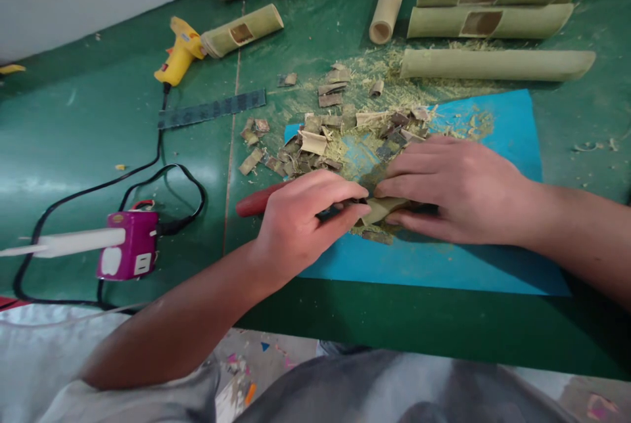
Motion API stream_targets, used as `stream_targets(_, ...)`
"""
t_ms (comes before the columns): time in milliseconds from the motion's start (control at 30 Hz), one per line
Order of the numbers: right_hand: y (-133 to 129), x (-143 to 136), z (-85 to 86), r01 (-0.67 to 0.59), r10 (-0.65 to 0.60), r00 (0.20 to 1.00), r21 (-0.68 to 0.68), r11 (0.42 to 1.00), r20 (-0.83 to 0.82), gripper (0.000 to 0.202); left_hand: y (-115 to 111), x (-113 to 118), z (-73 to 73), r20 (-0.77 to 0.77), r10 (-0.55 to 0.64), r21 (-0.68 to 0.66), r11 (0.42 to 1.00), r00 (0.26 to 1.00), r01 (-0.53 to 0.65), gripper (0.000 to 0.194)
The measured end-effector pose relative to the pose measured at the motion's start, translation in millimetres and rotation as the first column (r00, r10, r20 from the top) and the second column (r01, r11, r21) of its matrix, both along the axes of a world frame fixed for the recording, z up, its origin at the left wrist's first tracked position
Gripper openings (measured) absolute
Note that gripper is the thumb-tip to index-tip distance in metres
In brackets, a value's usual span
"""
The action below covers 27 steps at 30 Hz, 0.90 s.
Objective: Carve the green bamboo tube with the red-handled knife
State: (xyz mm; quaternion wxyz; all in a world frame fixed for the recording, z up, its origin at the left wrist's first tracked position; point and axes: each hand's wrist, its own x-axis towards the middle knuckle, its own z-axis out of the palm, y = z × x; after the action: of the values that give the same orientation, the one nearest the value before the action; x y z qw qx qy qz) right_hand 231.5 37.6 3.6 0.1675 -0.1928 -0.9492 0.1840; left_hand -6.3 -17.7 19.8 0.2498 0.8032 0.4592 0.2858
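Note:
Both of my hands meet over a blue sheet [444, 272] on the green table. A small pale green bamboo piece [382, 210] lies between them. My left hand [315, 213] has its thumb and fingers pinched together at the piece's left end; what lies inside the pinch is mostly hidden. A red handle [259, 200] sticks out to the left from under that hand. My right hand [444, 190] holds the piece's right end between thumb and fingers. Cut bamboo chips [313, 142] and shavings are heaped just beyond my hands.
Bamboo tubes with cut openings [490, 21] lie at the back right, others at the back. A yellow glue gun [180, 52] touches a short tube at the back left. A magenta power box [129, 245] with black cables stands at the left. A dark strip [211, 110] lies near the chips.

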Motion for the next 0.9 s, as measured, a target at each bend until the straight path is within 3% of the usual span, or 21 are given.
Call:
stream_targets(167,0,0,0.2,0.001,-0.001,1.0,0.0,1.0,0.012,0.026,2,1,-2.4,0.04,-0.002,-0.033,0.999,0.999,0.003,0.005)
stream_targets(400,0,-1,0.8,0.008,-0.007,1.0,-0.014,1.0,0.024,0.025,1,-1,-3.6,-0.077,0.055,-0.033,0.998,0.995,-0.057,0.01)
stream_targets(533,0,-1,1.5,0.007,-0.007,0.999,-0.02,1.0,0.036,0.026,-2,-1,-0.2,-0.045,0.098,-0.034,0.994,0.994,-0.099,0.006)
stream_targets(900,0,-1,2.4,0.012,-0.011,1.0,-0.011,1.0,0.013,0.023,10,-6,-4.5,0.103,-0.126,-0.071,0.989,0.987,0.133,0.004)
